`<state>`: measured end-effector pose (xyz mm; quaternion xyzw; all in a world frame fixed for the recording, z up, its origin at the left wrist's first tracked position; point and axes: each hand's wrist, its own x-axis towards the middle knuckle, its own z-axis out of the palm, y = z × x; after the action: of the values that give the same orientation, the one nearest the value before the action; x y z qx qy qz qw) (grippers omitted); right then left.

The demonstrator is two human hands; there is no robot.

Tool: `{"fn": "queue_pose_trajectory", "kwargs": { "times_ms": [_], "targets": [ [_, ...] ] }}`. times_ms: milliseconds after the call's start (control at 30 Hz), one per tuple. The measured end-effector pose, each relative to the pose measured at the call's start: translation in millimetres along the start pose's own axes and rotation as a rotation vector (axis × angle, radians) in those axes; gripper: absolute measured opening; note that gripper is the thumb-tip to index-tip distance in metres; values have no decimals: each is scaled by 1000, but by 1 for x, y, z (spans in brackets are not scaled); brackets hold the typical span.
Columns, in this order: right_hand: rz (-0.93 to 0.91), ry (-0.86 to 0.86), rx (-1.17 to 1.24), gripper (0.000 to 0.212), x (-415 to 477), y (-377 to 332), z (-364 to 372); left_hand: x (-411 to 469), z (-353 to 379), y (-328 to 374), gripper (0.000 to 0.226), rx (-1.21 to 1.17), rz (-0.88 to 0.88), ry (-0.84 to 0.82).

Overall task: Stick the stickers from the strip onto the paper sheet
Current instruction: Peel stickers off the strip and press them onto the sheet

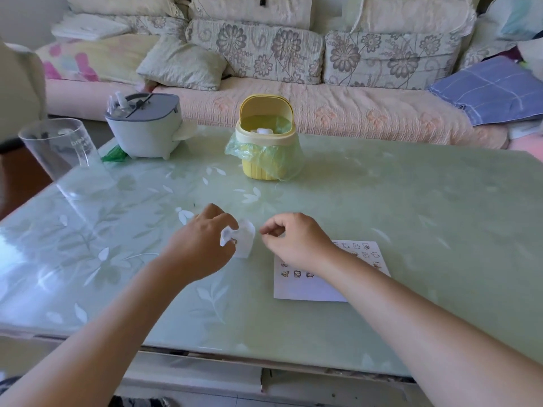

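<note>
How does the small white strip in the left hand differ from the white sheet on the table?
The sticker strip is small and curled; the paper sheet is far larger and flat. The left hand pinches the sticker strip, while the paper sheet lies on the table, partly hidden by the right forearm. The paper sheet carries rows of small stickers; the sticker strip shows perhaps one. Both are white paper.

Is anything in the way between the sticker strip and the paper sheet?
No object lies between the strip in the left hand and the sheet. Only the right hand, at the wrist, overlaps the sheet's upper left corner.
</note>
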<state>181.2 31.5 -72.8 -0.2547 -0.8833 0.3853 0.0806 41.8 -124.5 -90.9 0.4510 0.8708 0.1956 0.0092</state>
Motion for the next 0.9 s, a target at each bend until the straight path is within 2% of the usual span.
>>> {"fn": "queue_pose_trajectory", "kwargs": {
  "times_ms": [67, 233, 433, 600, 733, 900],
  "targets": [
    [21, -32, -8, 20, 6, -6, 11, -2, 2, -3, 21, -24, 14, -19],
    [92, -58, 30, 56, 14, -16, 25, 1, 0, -7, 7, -133, 11, 5],
    [173, -70, 203, 29, 23, -11, 21, 3, -5, -7, 11, -206, 21, -8],
    [163, 2, 171, 17, 22, -8, 7, 4, -7, -3, 6, -284, -2, 29],
    [101, 85, -104, 20, 20, -5, 0, 5, -13, 6, 13, -405, -85, 36],
    [7, 158, -166, 43, 16, -9, -3, 5, -14, 12, 19, -544, -132, 33]
  ]
}}
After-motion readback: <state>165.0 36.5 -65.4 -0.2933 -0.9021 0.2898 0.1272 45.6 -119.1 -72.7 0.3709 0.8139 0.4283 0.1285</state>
